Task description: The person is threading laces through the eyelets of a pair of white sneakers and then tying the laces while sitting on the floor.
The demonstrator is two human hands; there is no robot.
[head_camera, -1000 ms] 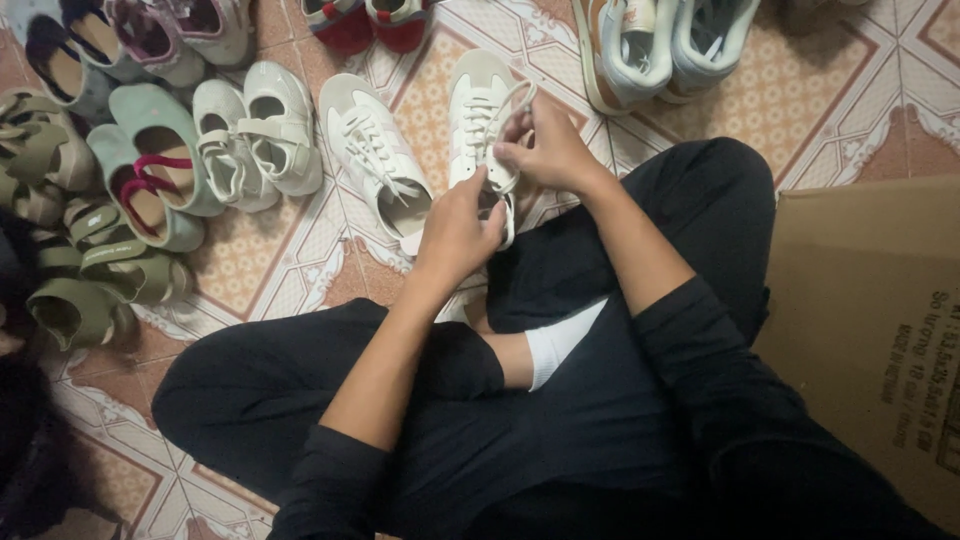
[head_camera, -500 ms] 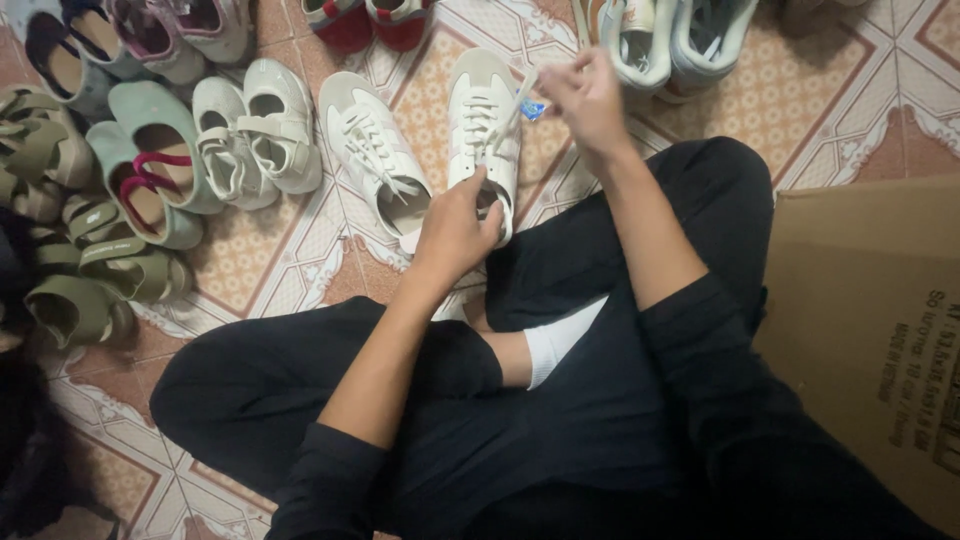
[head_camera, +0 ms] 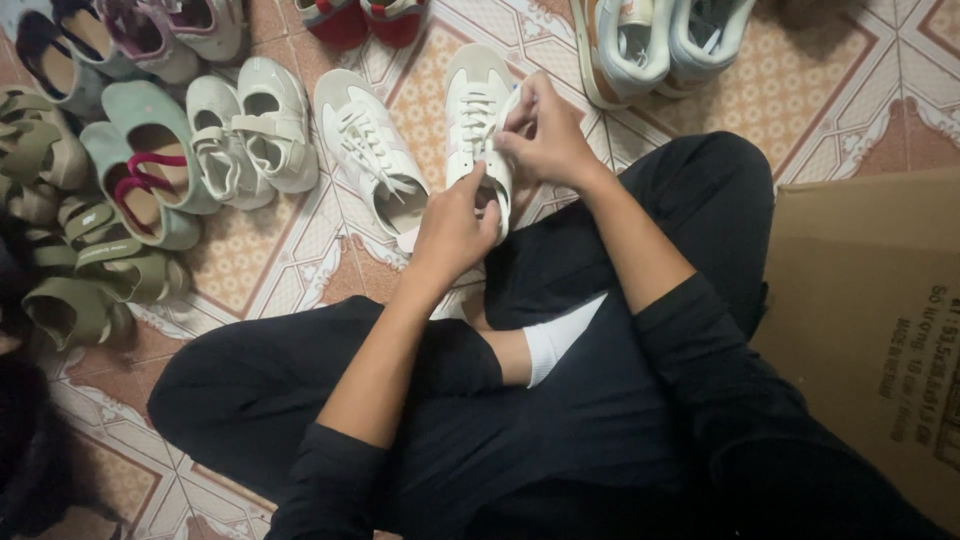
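From the head view, a brown cardboard box (head_camera: 880, 330) fills the right edge of the frame, just beside the person's right leg; only its outer face shows, so what it holds cannot be told. The floor (head_camera: 790, 110) is patterned tile in orange, white and dull red, and the person sits cross-legged on it in dark trousers and long dark sleeves, with a white sock (head_camera: 560, 335) showing between the legs. A white lace-up sneaker (head_camera: 470, 100) lies on the tile right in front of the knees, toe pointing away. The left hand (head_camera: 455, 225) is closed at the sneaker's heel end, fingers pinching near the lowest laces, and the right hand (head_camera: 545, 135) is curled shut on its right side, pinching a lace beside the eyelets. Its matching white sneaker (head_camera: 370, 150) lies just to the left, not touching either hand. Further left stand white strap sandals (head_camera: 245, 135), mint and maroon slip-ons (head_camera: 140, 165) and olive sandals (head_camera: 90, 280), packed close. Red shoes (head_camera: 360, 18) and a pale blue pair (head_camera: 660, 40) line the top edge. Bare tile shows mainly at upper right, between the blue pair and the box.
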